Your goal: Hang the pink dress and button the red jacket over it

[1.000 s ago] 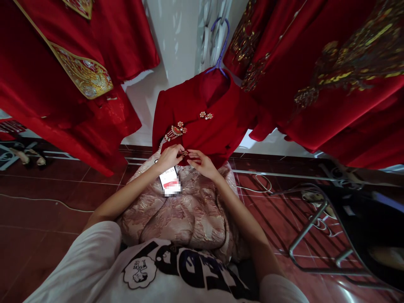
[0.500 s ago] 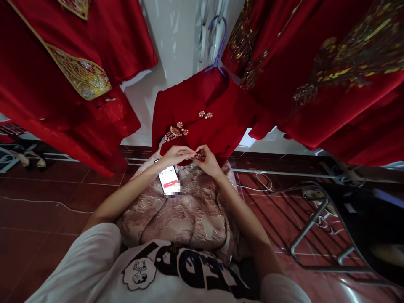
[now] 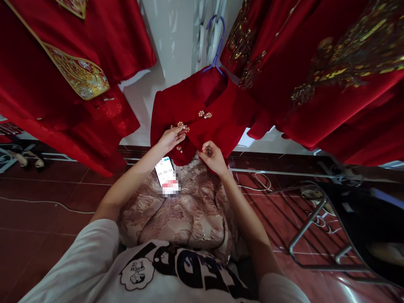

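Note:
A red jacket (image 3: 227, 126) hangs by a purple hanger (image 3: 216, 52) in front of me. Its front carries pearl-and-gold flower clasps, one pair (image 3: 205, 114) at the chest and another (image 3: 183, 126) lower on the left. My left hand (image 3: 173, 138) lies against the cloth at the lower left clasp, fingers stretched out and loosely apart, partly covering a tasselled ornament. My right hand (image 3: 213, 158) pinches the jacket's lower front, where a small gold flower ornament (image 3: 206, 150) shows at the fingertips. Another small flower piece (image 3: 179, 149) sits below my left hand.
A phone (image 3: 167, 174) with a running timer lies on the shiny pinkish cloth (image 3: 179, 219) over my lap. Red embroidered garments (image 3: 78, 75) hang at both sides. A metal-framed black chair (image 3: 356, 223) stands on the right; cables (image 3: 263, 181) and shoes (image 3: 30, 160) lie near the floor.
My hands, together at the jacket's lower front before, have parted. The left moved up and left to the clasp; the right shifted slightly right, and the small flower piece below is uncovered.

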The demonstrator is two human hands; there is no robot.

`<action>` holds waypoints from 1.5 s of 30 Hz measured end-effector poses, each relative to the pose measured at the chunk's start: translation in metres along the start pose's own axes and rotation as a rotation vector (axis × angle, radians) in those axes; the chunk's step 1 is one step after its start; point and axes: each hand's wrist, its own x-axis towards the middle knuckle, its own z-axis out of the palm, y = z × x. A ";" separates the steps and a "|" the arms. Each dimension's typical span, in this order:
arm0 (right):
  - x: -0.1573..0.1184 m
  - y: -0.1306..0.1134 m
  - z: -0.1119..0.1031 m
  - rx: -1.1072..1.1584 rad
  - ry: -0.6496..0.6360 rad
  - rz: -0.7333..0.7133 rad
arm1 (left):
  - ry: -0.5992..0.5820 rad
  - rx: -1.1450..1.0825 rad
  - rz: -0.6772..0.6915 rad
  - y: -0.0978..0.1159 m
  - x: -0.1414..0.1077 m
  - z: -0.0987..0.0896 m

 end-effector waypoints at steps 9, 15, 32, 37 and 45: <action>0.000 0.002 0.001 -0.011 -0.007 -0.025 | 0.023 0.174 0.119 -0.003 0.000 0.004; 0.000 0.002 0.002 -0.018 -0.016 -0.023 | 0.108 0.285 0.218 -0.007 0.005 0.009; -0.001 0.002 0.002 -0.049 -0.027 -0.010 | 0.110 0.180 0.174 -0.009 0.004 0.009; 0.002 0.001 -0.002 -0.065 0.148 -0.025 | -0.051 0.026 -0.195 -0.005 -0.002 0.023; 0.015 0.006 -0.040 -0.015 0.715 -0.105 | -0.260 0.785 0.521 0.004 0.014 0.069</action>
